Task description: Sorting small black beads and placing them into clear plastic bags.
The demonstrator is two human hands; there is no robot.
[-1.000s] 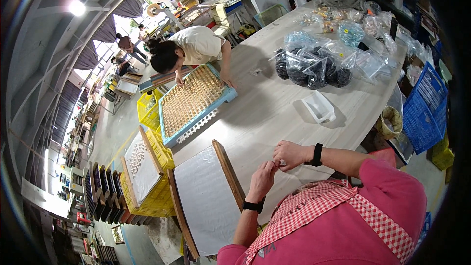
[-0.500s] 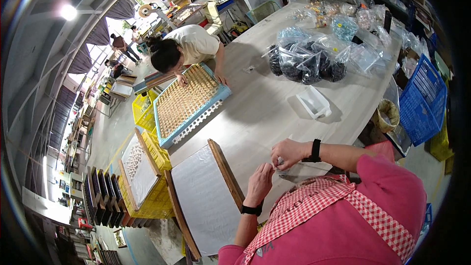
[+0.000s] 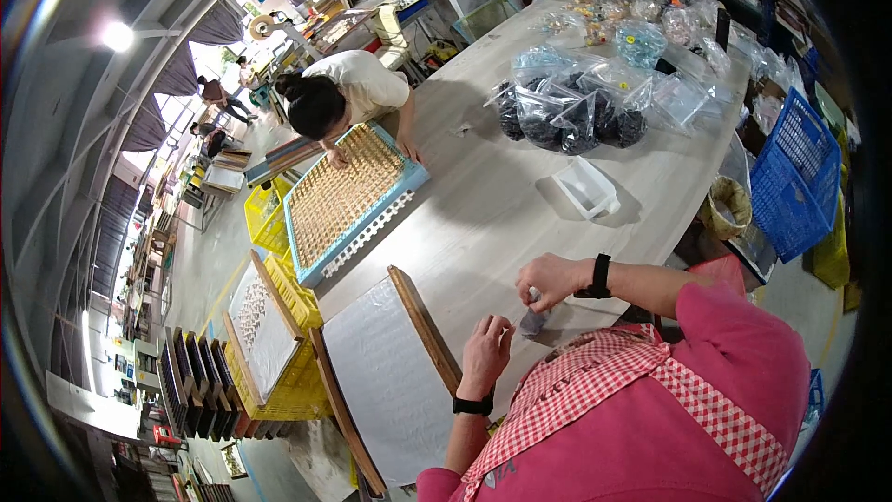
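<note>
My right hand [image 3: 555,280], a black band on its wrist, is closed on the top of a small greyish plastic bag [image 3: 533,322] that hangs just over the table near my apron. What fills the bag is too small to make out. To the left of it, my left hand [image 3: 487,351] is raised with its fingers loosely bent and apart, and nothing shows in them. It is separate from the bag, close to the right wooden bar of a frame [image 3: 386,381] covered with a white sheet.
A white tray [image 3: 587,188] lies beyond my hands, with clear bags of black pieces [image 3: 571,116] behind it. Across the table [image 3: 465,223], a co-worker [image 3: 348,88] bends over a blue-edged board [image 3: 344,193] of small tan pieces. Yellow crates [image 3: 302,381] stand at left, a blue crate [image 3: 794,181] at right.
My hands have come apart: the left has let go and drawn back slightly left, while the right keeps the small bag. More of the bag now shows below the right hand.
</note>
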